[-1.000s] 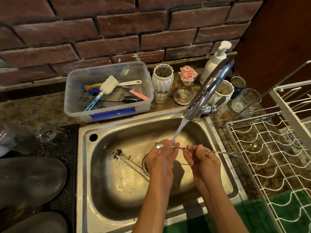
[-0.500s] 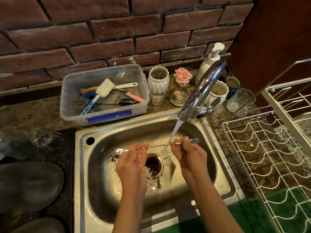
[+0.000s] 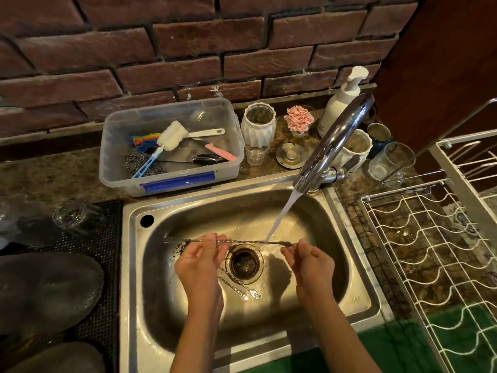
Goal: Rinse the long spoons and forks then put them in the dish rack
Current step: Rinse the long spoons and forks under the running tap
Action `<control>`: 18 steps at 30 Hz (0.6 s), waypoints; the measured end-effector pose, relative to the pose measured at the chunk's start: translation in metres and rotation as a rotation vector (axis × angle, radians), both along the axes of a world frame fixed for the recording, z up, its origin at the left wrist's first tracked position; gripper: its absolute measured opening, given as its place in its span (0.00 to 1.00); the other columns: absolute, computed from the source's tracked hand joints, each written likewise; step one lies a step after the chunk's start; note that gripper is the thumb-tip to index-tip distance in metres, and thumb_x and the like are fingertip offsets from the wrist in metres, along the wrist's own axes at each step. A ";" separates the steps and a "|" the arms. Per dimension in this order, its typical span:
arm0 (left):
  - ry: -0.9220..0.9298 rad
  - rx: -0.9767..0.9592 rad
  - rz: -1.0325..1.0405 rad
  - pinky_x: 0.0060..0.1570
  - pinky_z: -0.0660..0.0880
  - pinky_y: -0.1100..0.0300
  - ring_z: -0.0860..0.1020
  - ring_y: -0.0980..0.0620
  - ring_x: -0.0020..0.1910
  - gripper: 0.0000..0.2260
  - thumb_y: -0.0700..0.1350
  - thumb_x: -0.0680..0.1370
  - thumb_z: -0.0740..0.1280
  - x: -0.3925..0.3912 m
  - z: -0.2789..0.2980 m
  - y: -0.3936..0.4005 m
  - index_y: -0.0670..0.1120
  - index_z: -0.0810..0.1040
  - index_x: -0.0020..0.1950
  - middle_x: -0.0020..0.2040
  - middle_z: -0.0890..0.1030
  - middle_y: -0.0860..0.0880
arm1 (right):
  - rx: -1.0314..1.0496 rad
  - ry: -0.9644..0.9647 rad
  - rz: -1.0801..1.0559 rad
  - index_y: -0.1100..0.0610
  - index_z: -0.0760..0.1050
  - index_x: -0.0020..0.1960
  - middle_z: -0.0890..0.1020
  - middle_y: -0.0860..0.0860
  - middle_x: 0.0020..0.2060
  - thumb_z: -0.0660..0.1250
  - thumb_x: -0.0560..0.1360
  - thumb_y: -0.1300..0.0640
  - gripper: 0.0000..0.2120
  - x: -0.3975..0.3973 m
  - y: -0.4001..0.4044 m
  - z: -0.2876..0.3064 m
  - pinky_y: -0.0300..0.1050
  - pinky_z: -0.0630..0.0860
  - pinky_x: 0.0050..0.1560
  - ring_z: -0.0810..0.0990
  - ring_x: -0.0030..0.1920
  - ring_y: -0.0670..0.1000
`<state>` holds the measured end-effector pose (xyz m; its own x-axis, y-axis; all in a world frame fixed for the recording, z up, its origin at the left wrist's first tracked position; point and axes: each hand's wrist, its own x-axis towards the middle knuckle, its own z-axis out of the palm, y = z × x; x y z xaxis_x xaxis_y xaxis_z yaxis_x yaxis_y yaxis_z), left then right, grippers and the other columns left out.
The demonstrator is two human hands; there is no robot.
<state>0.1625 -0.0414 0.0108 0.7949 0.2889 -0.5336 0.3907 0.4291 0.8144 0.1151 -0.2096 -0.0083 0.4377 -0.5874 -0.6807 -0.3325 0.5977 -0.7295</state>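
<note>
Centre frame: steel sink (image 3: pixel 357 297). Right edge: white wire dish rack (image 3: pixel 419 254). Above drain: left hand (image 3: pixel 200 261) and right hand (image 3: pixel 309 261), each pinching long utensil (image 3: pixel 242 241), held level between them under tap stream. Below drain: two long spoons (image 3: pixel 242 288), lying loose.

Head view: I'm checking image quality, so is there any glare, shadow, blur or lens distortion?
Head view: glare streaks the tap; both hands cast dark shadows on the sink floor; the utensil is thin and slightly smeared; wide-angle distortion bends the brick wall and the dish rack.
</note>
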 end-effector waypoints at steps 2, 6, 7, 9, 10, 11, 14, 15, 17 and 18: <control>0.000 0.108 -0.072 0.41 0.82 0.63 0.87 0.48 0.41 0.06 0.40 0.80 0.69 0.002 -0.004 -0.006 0.40 0.83 0.46 0.39 0.87 0.44 | -0.372 0.130 0.213 0.60 0.81 0.46 0.84 0.56 0.41 0.67 0.78 0.64 0.05 -0.006 0.006 -0.005 0.54 0.82 0.52 0.84 0.45 0.55; -0.049 0.419 -0.266 0.40 0.82 0.59 0.86 0.50 0.37 0.09 0.43 0.80 0.69 0.010 -0.020 -0.018 0.42 0.82 0.41 0.36 0.86 0.46 | -0.864 0.231 0.724 0.55 0.80 0.57 0.76 0.49 0.58 0.68 0.78 0.62 0.09 -0.011 0.021 -0.011 0.30 0.74 0.53 0.78 0.51 0.45; -0.061 0.496 -0.360 0.39 0.82 0.59 0.86 0.51 0.36 0.10 0.43 0.80 0.70 0.011 -0.023 -0.023 0.43 0.81 0.40 0.35 0.85 0.47 | -0.883 0.198 0.796 0.54 0.80 0.57 0.76 0.48 0.57 0.68 0.78 0.61 0.09 -0.010 0.024 -0.011 0.25 0.71 0.48 0.78 0.50 0.44; -0.063 0.653 -0.564 0.37 0.79 0.56 0.83 0.50 0.34 0.12 0.45 0.80 0.70 0.011 -0.029 -0.036 0.44 0.80 0.37 0.33 0.83 0.47 | -0.914 0.113 0.930 0.55 0.81 0.56 0.80 0.48 0.52 0.68 0.78 0.60 0.08 -0.005 0.029 -0.013 0.23 0.69 0.45 0.78 0.47 0.44; -0.061 0.731 -0.648 0.35 0.77 0.55 0.81 0.50 0.32 0.14 0.45 0.80 0.70 0.011 -0.032 -0.042 0.45 0.79 0.34 0.31 0.81 0.47 | -0.930 0.088 0.981 0.56 0.82 0.55 0.82 0.49 0.49 0.69 0.78 0.60 0.07 -0.003 0.031 -0.014 0.25 0.71 0.46 0.79 0.45 0.45; -0.054 0.784 -0.714 0.34 0.75 0.54 0.80 0.49 0.31 0.15 0.45 0.79 0.71 0.011 -0.035 -0.047 0.45 0.78 0.33 0.30 0.80 0.47 | -0.930 0.091 1.002 0.56 0.82 0.53 0.83 0.50 0.46 0.69 0.78 0.60 0.06 -0.002 0.032 -0.016 0.28 0.73 0.46 0.80 0.43 0.45; -0.002 0.772 -0.835 0.36 0.78 0.52 0.82 0.45 0.34 0.13 0.46 0.79 0.71 0.017 -0.046 -0.055 0.44 0.82 0.36 0.32 0.82 0.46 | -0.899 0.169 0.984 0.56 0.82 0.50 0.85 0.50 0.42 0.68 0.78 0.59 0.05 -0.005 0.030 -0.024 0.30 0.76 0.42 0.80 0.39 0.42; 0.003 0.767 -0.866 0.36 0.78 0.54 0.82 0.45 0.35 0.12 0.46 0.79 0.72 0.019 -0.050 -0.057 0.43 0.83 0.38 0.33 0.82 0.47 | -0.889 0.180 0.978 0.56 0.83 0.50 0.85 0.49 0.40 0.68 0.79 0.59 0.05 -0.007 0.029 -0.028 0.29 0.74 0.40 0.80 0.38 0.42; -0.006 0.754 -0.909 0.37 0.74 0.58 0.80 0.46 0.36 0.12 0.46 0.79 0.72 0.022 -0.058 -0.060 0.44 0.83 0.37 0.33 0.80 0.49 | -0.852 0.173 0.960 0.56 0.82 0.48 0.84 0.48 0.37 0.67 0.79 0.61 0.05 -0.007 0.027 -0.037 0.29 0.74 0.37 0.80 0.36 0.42; -0.005 0.730 -0.920 0.38 0.74 0.57 0.79 0.46 0.36 0.12 0.46 0.79 0.72 0.023 -0.062 -0.060 0.45 0.83 0.35 0.33 0.80 0.48 | -0.835 0.171 0.950 0.57 0.82 0.47 0.82 0.47 0.35 0.67 0.79 0.62 0.05 -0.006 0.026 -0.041 0.29 0.74 0.36 0.80 0.34 0.42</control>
